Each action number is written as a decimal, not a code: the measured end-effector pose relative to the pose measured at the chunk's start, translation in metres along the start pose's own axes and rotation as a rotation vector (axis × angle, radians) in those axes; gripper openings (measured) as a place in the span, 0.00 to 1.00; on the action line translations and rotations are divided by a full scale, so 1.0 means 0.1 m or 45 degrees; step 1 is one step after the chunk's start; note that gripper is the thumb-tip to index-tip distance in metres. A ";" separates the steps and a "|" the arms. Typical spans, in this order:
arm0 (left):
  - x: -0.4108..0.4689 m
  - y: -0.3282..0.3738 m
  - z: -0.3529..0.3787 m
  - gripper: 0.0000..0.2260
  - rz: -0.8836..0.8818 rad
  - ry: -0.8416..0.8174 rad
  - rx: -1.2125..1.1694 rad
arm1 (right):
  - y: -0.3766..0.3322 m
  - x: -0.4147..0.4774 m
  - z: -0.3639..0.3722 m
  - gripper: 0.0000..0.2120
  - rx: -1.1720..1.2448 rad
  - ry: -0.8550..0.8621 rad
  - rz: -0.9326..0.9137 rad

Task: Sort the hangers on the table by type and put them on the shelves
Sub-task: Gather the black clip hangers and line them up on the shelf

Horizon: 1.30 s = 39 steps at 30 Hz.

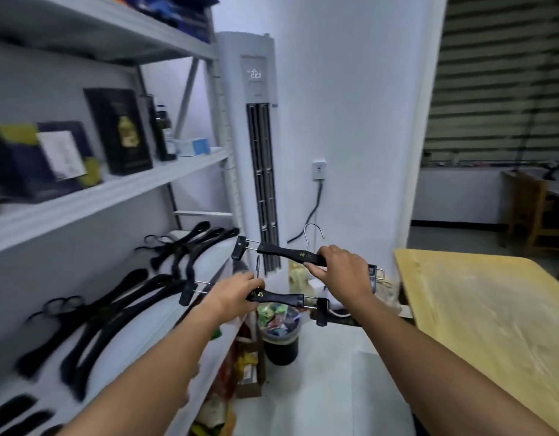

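Left hand (237,294) grips near clip hanger (281,298), right hand (344,272) far clip hanger (287,253); both crosswise

Matt black hangers (284,253) — pale wood table (492,297).

Left side: rack, three levels: upper shelf (114,36), middle shelf (114,196), lower shelf (158,322).
On middle shelf, left to right: box (36,158), tall box (121,130), bottle (163,127), small carton (194,146).
On lower shelf: curved hangers in two groups, near group (114,306) and far group (190,247).
Behind rack's far end, against wall: standing air conditioner (256,136); wall socket (319,169) just right of it.
Right side: table (492,309).
Floor gap between rack and table: bin (281,335).
Above gap, apart from each other:
- nearer clip hanger (281,297), gripped by left hand (237,294), one end over lower shelf's edge.
- farther clip hanger (284,251), higher, gripped by right hand (344,269), in front of air conditioner.
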State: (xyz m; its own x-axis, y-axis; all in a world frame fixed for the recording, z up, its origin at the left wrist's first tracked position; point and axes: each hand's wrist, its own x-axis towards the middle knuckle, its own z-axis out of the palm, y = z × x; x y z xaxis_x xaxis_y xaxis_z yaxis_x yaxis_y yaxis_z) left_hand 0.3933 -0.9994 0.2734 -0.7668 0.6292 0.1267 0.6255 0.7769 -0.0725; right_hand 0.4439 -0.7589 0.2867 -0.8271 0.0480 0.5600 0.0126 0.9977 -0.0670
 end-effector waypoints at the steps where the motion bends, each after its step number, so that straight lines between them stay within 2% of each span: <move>1: -0.18 -0.08 -0.02 0.15 -0.029 0.002 0.004 | -0.17 -0.04 -0.03 0.20 0.017 0.009 -0.023; 14: -2.87 -0.68 -0.26 0.15 -0.343 0.026 -0.035 | -2.25 -1.08 -0.60 0.21 0.172 0.042 -0.333; 22: -4.47 -0.87 -0.43 0.15 -0.724 0.085 -0.079 | -3.30 -1.47 -0.94 0.21 0.321 -0.038 -0.562; 26: -5.27 -0.73 -0.49 0.16 -0.904 0.099 -0.018 | -3.75 -1.75 -1.09 0.21 0.412 -0.065 -0.693; 32: -6.21 -0.25 -0.58 0.15 -1.133 0.012 0.026 | -4.19 -2.35 -1.28 0.22 0.542 -0.071 -0.871; 39: -7.15 0.35 -0.71 0.16 -1.301 -0.079 0.165 | -4.57 -2.98 -1.56 0.21 0.687 -0.134 -1.009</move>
State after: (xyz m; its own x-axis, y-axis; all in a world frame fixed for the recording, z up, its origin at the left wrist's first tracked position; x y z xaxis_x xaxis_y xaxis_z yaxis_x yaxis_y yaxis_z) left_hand 0.9736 -1.4236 0.2509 -0.9320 -0.3356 0.1365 -0.3466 0.9357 -0.0657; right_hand 0.7722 -1.2217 0.2793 -0.5309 -0.6605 0.5309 -0.8094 0.5807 -0.0869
